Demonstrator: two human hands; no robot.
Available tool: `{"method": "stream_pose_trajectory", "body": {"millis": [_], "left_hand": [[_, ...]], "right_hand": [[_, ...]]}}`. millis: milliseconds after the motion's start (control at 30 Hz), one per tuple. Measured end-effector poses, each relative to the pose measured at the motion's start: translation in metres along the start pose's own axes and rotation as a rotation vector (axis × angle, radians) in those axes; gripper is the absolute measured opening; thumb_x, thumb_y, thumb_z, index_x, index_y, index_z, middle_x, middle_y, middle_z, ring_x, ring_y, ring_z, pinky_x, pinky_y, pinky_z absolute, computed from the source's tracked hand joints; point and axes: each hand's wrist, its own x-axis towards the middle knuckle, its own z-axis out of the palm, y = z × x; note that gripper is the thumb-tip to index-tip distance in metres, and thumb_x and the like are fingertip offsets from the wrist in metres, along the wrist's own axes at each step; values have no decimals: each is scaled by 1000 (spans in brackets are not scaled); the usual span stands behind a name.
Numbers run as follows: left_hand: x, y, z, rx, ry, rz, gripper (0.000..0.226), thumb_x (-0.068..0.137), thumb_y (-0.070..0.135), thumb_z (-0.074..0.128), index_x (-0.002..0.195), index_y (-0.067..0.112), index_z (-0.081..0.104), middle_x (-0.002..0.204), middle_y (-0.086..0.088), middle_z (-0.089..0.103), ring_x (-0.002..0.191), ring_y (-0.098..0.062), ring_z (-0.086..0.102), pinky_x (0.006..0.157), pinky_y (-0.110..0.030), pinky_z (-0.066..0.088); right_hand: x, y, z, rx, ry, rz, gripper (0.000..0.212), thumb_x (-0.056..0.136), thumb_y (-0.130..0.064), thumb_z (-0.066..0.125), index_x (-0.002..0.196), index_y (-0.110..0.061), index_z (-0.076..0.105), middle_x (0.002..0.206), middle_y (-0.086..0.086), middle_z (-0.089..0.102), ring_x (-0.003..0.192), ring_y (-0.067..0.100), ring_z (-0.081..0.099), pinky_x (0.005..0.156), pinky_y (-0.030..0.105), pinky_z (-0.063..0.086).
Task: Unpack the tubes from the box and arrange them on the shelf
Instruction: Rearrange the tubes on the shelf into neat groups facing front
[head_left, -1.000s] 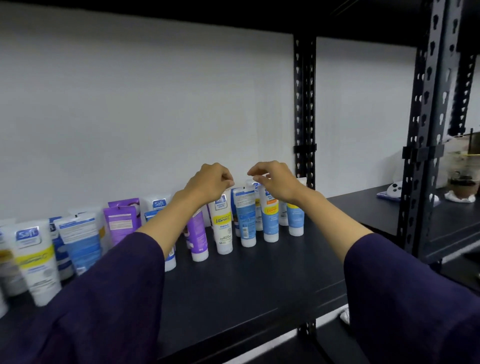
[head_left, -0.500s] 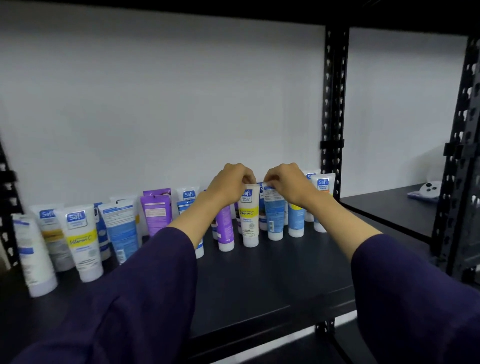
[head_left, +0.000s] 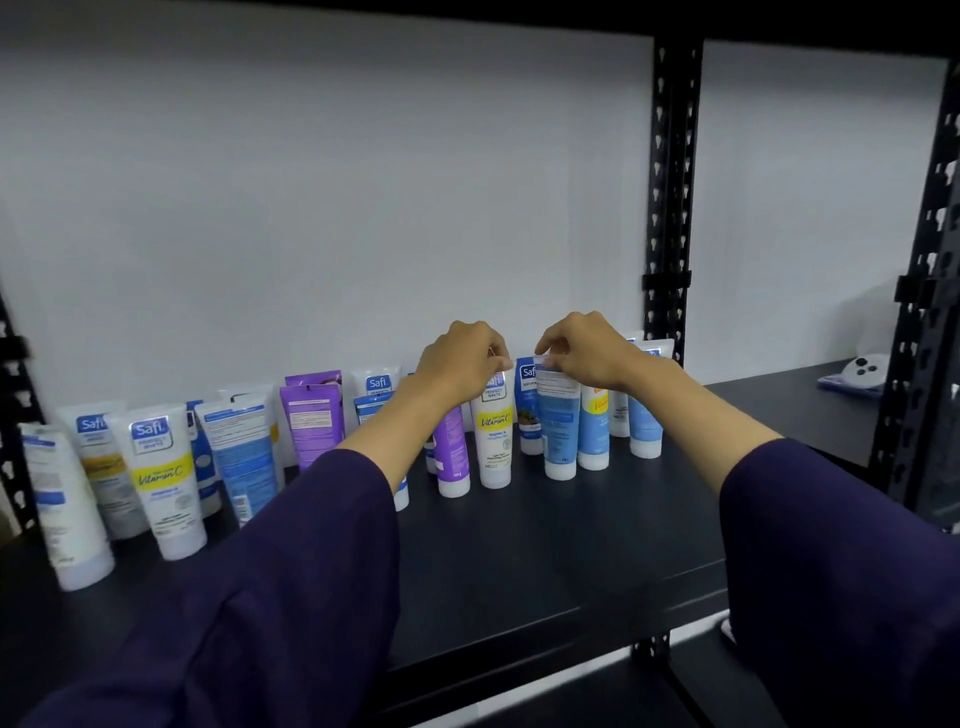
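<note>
Several tubes stand cap-down in a row along the back of the black shelf (head_left: 519, 551). My left hand (head_left: 460, 364) pinches the top edge of a white and yellow Vitamin C tube (head_left: 492, 436). My right hand (head_left: 587, 351) pinches the top edge of a blue tube (head_left: 558, 431) just to its right. Both tubes stand upright on the shelf. A purple tube (head_left: 451, 457) stands partly behind my left wrist. More tubes stand to the left, among them a white Vitamin C tube (head_left: 163, 483) and a purple one (head_left: 311, 415). No box is in view.
A black perforated upright (head_left: 670, 208) rises behind the right end of the row. Another upright (head_left: 930, 291) stands at the far right. A white device (head_left: 865, 369) lies on the neighbouring shelf section. A white wall backs the shelf.
The view has swung left, so more of the left tubes show. Both hands stay at the tops of the same two tubes, which now stand slightly further apart.
</note>
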Motion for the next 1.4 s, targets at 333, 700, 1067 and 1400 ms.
{"method": "stream_pose_trajectory", "body": {"millis": [333,700,1067,1400], "left_hand": [[-1,-4,-6,-41,16,37,22,89,18,65,107,7,71,112,-10,69,94,-24,64,83,-36,54],[9,-10,-2,-89,15,45,20,88,17,66,105,8,72,111,-10,69,92,-20,64,80,-33,53],[11,-12,5,-103,5,38,20,90,17,64,106,9,72,109,-10,70,94,-21,65,85,-39,54],[3,-14,-3,-174,32,45,22,92,21,59,106,9,70,108,-8,69,92,-16,61,79,-27,47]], "right_hand": [[-6,-8,-8,170,-6,-80,33,86,5,46,95,-11,74,98,4,71,95,17,61,79,22,45],[6,-3,8,-8,-70,19,23,83,-28,67,94,-8,70,93,8,69,83,21,62,71,33,51],[11,7,7,-88,-17,-46,15,90,-11,58,101,-12,69,100,10,65,105,22,50,83,31,43],[2,-4,9,-10,59,-82,24,96,-10,49,113,-9,65,113,9,65,109,23,46,85,25,34]]}}
